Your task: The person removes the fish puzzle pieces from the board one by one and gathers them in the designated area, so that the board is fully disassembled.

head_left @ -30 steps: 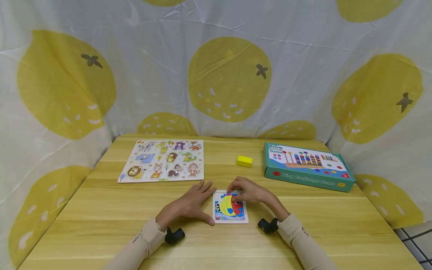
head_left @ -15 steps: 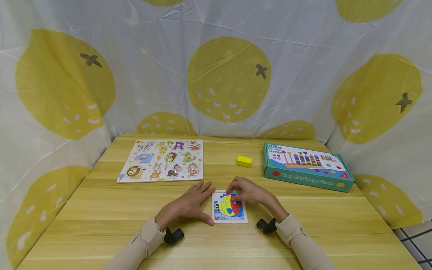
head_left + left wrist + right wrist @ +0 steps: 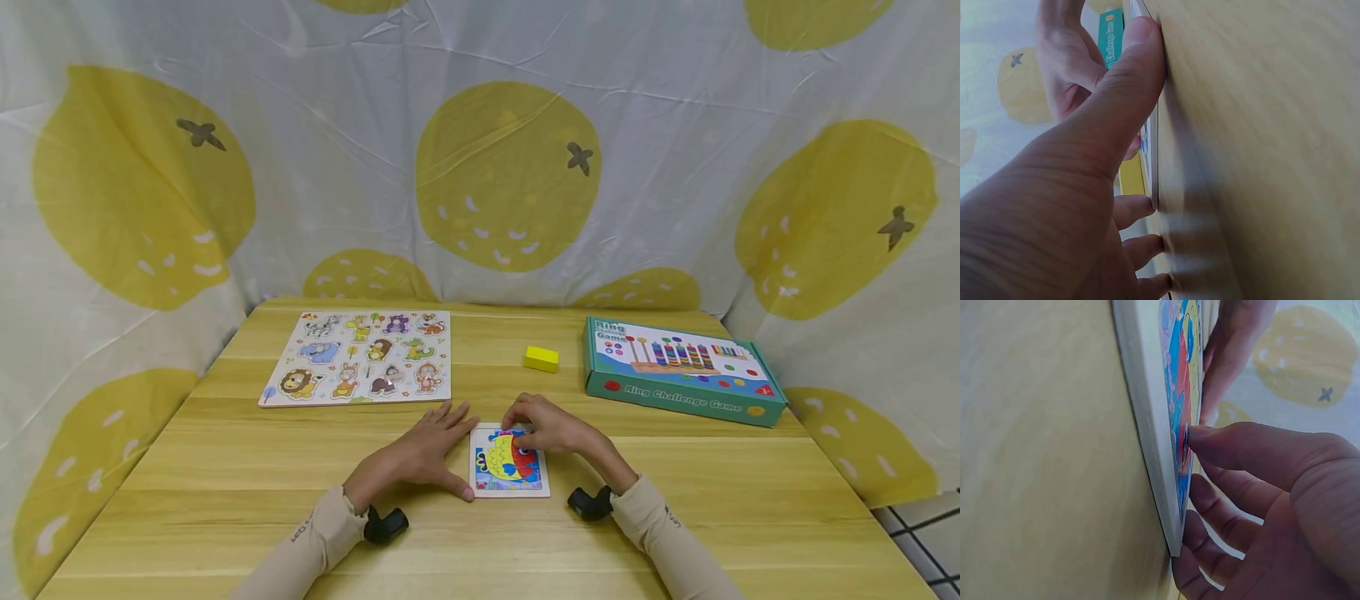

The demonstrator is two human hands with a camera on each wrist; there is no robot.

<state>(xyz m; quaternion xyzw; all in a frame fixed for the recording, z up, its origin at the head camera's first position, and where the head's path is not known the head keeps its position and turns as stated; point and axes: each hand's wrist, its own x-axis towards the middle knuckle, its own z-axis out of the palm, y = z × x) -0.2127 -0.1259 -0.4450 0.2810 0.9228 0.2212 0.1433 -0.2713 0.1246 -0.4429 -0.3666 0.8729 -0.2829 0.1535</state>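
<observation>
A small square fish jigsaw puzzle in a white frame lies flat on the table. My left hand is spread along its left side, thumb at the near corner and forefinger at the far corner. Above the picture's upper part, my right hand has its fingers curled. Its thumb touches the red head near the fish's eye. The other fingers reach the far part of the puzzle and its edge. The right hand hides some of the picture's top.
An animal puzzle board lies at the back left. A yellow block sits behind the right hand, and a green Ring Challenge Game box stands at the back right. A lemon-print curtain hangs behind the table.
Hardly anything moves. Both hands keep their places on the fish puzzle; the whole view shifts very slightly left.
</observation>
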